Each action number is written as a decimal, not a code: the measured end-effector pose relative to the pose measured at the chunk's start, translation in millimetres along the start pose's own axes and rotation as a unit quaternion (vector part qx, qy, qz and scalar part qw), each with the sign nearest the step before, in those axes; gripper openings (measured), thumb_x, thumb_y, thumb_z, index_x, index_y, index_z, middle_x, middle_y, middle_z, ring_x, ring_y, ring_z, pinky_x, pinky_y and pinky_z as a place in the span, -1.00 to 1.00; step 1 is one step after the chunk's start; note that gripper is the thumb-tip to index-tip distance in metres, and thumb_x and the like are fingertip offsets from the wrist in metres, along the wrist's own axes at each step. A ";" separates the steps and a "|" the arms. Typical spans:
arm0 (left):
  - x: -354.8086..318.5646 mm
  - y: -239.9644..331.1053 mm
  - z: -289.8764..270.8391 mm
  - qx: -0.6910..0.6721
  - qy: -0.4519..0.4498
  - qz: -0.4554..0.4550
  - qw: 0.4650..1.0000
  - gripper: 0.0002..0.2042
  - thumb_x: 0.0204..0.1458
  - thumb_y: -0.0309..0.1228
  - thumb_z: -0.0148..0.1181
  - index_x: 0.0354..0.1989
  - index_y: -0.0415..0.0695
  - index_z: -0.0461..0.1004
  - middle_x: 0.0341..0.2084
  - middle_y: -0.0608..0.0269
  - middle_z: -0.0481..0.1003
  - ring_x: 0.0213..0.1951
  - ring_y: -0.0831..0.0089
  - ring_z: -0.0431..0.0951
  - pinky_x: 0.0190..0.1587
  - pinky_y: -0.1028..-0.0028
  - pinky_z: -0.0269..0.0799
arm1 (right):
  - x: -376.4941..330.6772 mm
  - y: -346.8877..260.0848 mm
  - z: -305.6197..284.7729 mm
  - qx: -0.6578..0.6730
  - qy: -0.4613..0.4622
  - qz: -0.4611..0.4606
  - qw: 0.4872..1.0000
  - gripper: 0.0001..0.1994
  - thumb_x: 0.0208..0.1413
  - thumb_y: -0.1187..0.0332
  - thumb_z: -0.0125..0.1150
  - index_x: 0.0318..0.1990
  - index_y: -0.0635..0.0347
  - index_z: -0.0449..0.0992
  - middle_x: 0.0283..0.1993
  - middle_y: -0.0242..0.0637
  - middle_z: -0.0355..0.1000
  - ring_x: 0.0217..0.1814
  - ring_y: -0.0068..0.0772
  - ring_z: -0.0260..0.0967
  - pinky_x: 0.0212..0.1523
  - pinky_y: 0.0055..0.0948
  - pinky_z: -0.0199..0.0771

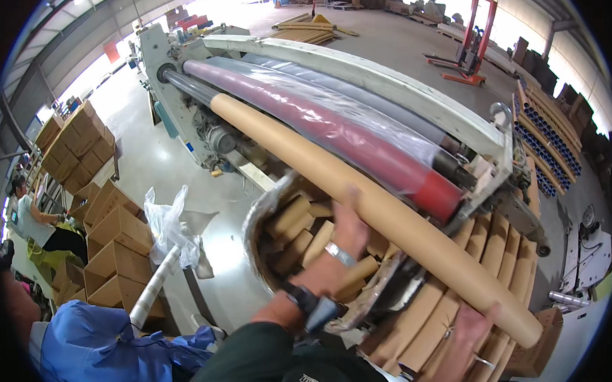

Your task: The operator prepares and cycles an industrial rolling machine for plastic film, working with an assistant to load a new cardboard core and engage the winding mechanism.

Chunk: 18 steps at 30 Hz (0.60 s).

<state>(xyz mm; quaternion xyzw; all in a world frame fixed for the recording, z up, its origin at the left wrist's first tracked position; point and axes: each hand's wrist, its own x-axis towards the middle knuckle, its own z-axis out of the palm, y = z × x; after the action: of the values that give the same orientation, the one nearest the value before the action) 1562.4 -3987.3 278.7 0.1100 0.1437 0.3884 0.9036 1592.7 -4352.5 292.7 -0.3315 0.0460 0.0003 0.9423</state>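
A long brown cardboard tube (388, 204) runs slantwise from the machine's far left end down to the near right. Its far end sits around a grey shaft (191, 87). My left hand (351, 228), slightly blurred, grips the tube's near side around its middle; a silver watch (339, 254) and a black band (300, 297) are on that arm. Close to the tube's near end, my right hand (470, 326) holds it from below, thumb along its side. Behind the tube lies a roll wrapped in red film (330, 125) on the machine (355, 69).
Below my left hand, a round plastic-lined bin (254, 251) holds several short tube pieces. More long tubes (420, 309) lie under the right end. Open boxes (120, 230), a wrapped pole (156, 286) and a person in blue (108, 350) are at left. An orange lift (470, 47) stands farther back.
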 end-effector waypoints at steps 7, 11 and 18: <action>43.3 101.7 -2.7 0.209 0.007 -0.001 0.978 -0.70 0.14 -0.24 0.19 -0.07 -0.13 0.36 -0.26 0.22 0.50 -0.29 0.41 0.56 -0.33 0.43 0.53 | -74.3 78.0 72.9 -0.366 -0.138 0.214 0.895 -0.59 0.08 0.41 0.21 0.09 0.24 0.32 0.09 -0.13 0.36 0.16 -0.18 0.30 0.15 -0.19 0.36; 127.3 206.2 -17.4 0.273 0.065 0.096 0.955 -0.60 0.07 -0.17 0.24 -0.13 -0.26 0.38 -0.33 0.23 0.50 -0.35 0.41 0.55 -0.40 0.38 0.52 | -108.2 -6.9 43.9 -0.742 -0.240 -0.231 0.581 -0.60 0.11 0.43 0.22 0.12 0.21 0.40 -0.04 -0.20 0.48 -0.15 -0.33 0.44 -0.18 -0.45 0.49; 83.0 116.2 4.4 0.140 0.077 0.190 0.969 -0.48 0.10 -0.36 0.22 0.16 -0.27 0.14 0.01 0.10 0.35 -0.12 0.31 0.48 -0.05 0.34 0.48 | -78.5 -65.7 62.6 -0.834 -0.114 -0.263 0.472 -0.46 -0.11 0.64 0.22 0.13 0.29 0.35 0.15 -0.05 0.32 0.21 -0.13 0.26 0.24 -0.27 0.24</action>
<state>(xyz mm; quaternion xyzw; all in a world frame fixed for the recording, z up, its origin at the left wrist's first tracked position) 1540.6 -3848.5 304.4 0.2304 0.2424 0.5360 0.7752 1522.0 -4362.3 389.1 -0.9542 -0.1730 -0.1712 0.1741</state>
